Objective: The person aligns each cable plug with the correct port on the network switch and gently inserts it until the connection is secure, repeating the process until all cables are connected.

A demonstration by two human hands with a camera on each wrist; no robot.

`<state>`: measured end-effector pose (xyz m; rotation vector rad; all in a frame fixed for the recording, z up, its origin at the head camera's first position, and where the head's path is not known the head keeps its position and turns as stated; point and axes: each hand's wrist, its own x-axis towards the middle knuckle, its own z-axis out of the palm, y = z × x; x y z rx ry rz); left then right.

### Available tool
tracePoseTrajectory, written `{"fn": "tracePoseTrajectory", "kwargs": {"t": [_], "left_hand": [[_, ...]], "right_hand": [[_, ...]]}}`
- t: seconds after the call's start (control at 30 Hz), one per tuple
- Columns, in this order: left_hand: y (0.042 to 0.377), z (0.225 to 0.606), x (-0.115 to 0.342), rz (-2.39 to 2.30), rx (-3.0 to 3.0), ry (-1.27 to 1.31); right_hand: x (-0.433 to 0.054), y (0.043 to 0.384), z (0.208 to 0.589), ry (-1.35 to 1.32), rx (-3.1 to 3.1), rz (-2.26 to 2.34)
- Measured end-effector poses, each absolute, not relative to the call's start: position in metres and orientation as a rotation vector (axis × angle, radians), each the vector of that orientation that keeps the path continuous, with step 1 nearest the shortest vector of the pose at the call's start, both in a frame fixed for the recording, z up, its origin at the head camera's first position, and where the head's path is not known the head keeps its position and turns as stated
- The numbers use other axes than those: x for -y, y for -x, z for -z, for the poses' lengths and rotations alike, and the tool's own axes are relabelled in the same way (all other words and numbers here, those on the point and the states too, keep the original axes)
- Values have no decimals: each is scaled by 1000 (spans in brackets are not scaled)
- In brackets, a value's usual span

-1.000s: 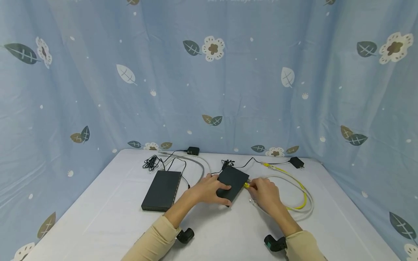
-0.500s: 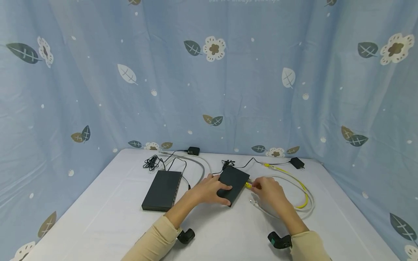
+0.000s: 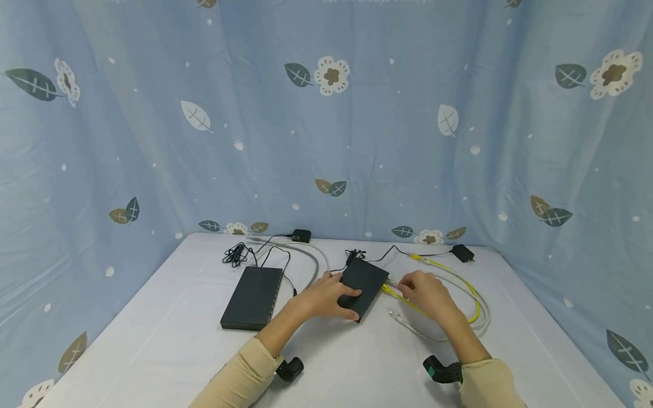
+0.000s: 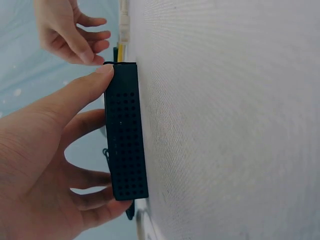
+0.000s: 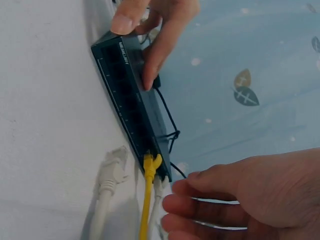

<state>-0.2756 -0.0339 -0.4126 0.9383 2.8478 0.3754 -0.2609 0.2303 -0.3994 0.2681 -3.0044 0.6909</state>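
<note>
My left hand (image 3: 323, 297) holds a small black network switch (image 3: 364, 283) steady on the white table, thumb and fingers spread across its sides. In the left wrist view, its vented edge (image 4: 127, 140) faces the camera. A yellow network cable (image 5: 146, 200) is plugged into a port near one end of the switch, with a white cable (image 5: 156, 200) beside it, partly hidden. Just right of these plugs hovers my right hand (image 3: 423, 292), fingers loosely curled and holding nothing. A loose white cable plug (image 5: 112, 167) lies on the table in front of the ports.
Left of the switch sits a larger black box (image 3: 252, 297) with ports along one side. Behind lie a bundled black cord (image 3: 234, 255), a grey cable (image 3: 311, 258) and two power adapters, one left (image 3: 301, 235) and one right (image 3: 463, 253). A blue curtain (image 3: 382, 141) hangs behind.
My right hand has let go of the yellow plug and drawn back to the right, leaving the cable in the switch. The left hand has stayed in place on the switch.
</note>
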Motion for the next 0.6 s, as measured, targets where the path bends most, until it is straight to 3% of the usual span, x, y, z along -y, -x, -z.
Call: {"fn": "tracePoseTrajectory", "kwargs": {"t": [0.6], "left_hand": [[275,411,33,-395,-2840,-933]], "right_hand": [[-233,254,391,-254,3196,-805]]}}
